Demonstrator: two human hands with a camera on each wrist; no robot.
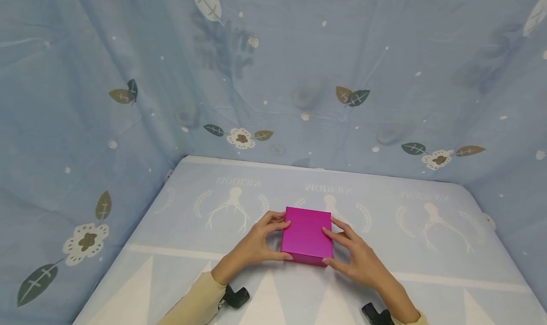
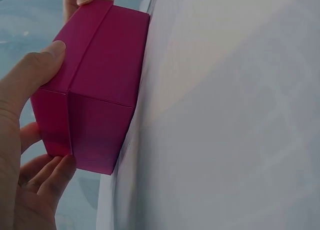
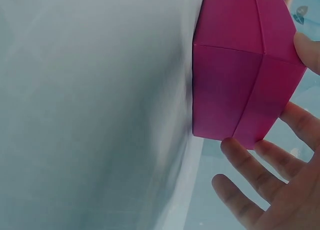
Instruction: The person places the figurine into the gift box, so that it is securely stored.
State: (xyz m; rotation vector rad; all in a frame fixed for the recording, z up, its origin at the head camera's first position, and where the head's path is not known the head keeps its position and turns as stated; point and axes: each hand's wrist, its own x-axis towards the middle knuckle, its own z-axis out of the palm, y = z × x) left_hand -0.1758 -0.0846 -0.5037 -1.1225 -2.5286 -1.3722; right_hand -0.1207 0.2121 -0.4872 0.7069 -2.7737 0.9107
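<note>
A bright magenta box sits on the patterned tabletop between both hands. Its lid is on, with a seam running around the sides above the lower part. My left hand grips the box at its left side, thumb at the near face of the lid and fingertips toward the far corner. From the right side, my right hand holds it too, with the thumb at the near corner. In the right wrist view some of that hand's fingers stand spread, one fingertip apart from the box.
The table has a pale blue and white cover printed with antlers and lettering. A blue curtain with leaves and flowers hangs behind and along both sides. Black straps with mounts are on the wrists.
</note>
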